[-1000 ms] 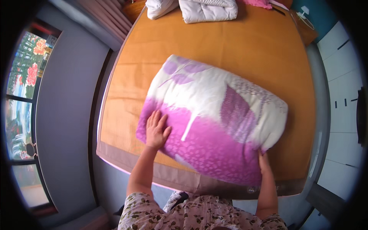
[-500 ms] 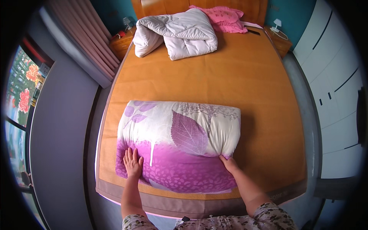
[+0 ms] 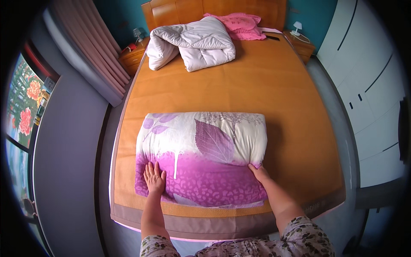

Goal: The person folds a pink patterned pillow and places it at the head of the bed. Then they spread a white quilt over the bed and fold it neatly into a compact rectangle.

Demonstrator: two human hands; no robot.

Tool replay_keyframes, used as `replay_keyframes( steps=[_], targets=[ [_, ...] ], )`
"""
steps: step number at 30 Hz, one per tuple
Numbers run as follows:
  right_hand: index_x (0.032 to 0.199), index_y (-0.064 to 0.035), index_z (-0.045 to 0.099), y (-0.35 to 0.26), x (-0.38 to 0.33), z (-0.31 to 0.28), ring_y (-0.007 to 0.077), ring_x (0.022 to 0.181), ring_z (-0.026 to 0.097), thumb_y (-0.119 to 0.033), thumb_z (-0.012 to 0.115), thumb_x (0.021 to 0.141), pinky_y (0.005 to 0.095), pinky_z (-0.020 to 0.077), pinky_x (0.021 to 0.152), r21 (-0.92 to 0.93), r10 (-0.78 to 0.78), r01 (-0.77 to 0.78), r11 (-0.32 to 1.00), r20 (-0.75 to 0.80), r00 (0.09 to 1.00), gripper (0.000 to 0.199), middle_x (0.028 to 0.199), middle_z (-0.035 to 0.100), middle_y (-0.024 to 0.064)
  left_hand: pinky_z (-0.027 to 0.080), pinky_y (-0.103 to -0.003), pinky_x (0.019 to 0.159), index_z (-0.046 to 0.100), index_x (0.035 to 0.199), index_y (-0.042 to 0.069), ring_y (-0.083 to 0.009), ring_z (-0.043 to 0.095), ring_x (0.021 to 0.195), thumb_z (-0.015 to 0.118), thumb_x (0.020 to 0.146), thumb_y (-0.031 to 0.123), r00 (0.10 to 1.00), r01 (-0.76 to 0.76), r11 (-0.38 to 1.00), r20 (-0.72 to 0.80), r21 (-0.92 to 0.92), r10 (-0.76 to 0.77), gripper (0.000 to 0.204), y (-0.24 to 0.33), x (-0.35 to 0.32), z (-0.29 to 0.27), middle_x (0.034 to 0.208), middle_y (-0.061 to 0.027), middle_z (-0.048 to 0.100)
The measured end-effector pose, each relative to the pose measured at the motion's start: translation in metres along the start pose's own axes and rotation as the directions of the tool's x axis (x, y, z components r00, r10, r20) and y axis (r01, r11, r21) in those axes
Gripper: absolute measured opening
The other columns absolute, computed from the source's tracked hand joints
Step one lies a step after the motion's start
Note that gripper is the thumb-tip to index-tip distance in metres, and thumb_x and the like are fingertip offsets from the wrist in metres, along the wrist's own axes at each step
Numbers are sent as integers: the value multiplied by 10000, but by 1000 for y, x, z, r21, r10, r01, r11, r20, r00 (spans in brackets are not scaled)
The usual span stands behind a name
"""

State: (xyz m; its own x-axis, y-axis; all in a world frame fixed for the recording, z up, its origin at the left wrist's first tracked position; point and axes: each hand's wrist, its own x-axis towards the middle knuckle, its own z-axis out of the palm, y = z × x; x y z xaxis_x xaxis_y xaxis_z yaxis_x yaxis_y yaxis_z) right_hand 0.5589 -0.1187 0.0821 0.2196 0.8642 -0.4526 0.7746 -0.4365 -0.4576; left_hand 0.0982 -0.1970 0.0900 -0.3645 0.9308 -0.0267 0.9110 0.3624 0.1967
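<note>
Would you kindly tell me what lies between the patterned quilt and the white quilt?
In the head view, a stretch of orange mat lies between the patterned quilt and the white quilt.

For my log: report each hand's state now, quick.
Left hand: open, palm down on the folded quilt.
Right hand: touching the quilt's right side; whether it grips cannot be told.
</note>
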Motion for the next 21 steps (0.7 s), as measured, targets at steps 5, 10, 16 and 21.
replay_keyframes(
  steps=[5, 10, 16, 21],
  targets=[
    [1228, -91, 436, -12, -29, -8, 353, 1047, 516, -640, 481, 731, 422, 407, 872, -32, 47, -52, 998, -130, 990, 742, 1132, 537, 208, 79, -443, 1067, 257, 1361, 137, -308, 127, 1323, 412, 862, 422, 998, -49, 999, -31, -19, 48, 596, -3, 4, 4, 1420, -161, 193],
    [1253, -100, 389, -5, -56, -6, 359, 1048, 505, -595, 466, 775, 434, 415, 855, -74, 32, -53, 996, -265, 964, 693, 1156, 520, 190, 81, -439, 1067, 270, 1357, 137, -307, 130, 1324, 418, 856, 433, 999, -41, 998, -28, -57, 39, 600, -3, 4, 5, 1417, -165, 202],
    [1281, -80, 362, 29, -114, 13, 398, 1029, 502, -504, 424, 843, 446, 402, 871, -42, -32, 19, 999, -336, 941, 613, 1149, 506, 248, 117, -436, 1064, 330, 1325, 133, -304, 172, 1313, 451, 847, 376, 996, -11, 993, -93, -113, 1, 550, -3, -13, -5, 1401, -163, 242],
    [1299, -41, 319, 22, -123, 4, 426, 1089, 454, -582, 363, 828, 438, 361, 924, -26, 152, -156, 987, -114, 982, 719, 1199, 462, 272, 205, -439, 1035, 391, 1286, 144, -335, 249, 1267, 466, 832, 337, 986, -51, 992, -162, -119, 31, 499, -23, -85, -7, 1354, -168, 315]
  ],
)
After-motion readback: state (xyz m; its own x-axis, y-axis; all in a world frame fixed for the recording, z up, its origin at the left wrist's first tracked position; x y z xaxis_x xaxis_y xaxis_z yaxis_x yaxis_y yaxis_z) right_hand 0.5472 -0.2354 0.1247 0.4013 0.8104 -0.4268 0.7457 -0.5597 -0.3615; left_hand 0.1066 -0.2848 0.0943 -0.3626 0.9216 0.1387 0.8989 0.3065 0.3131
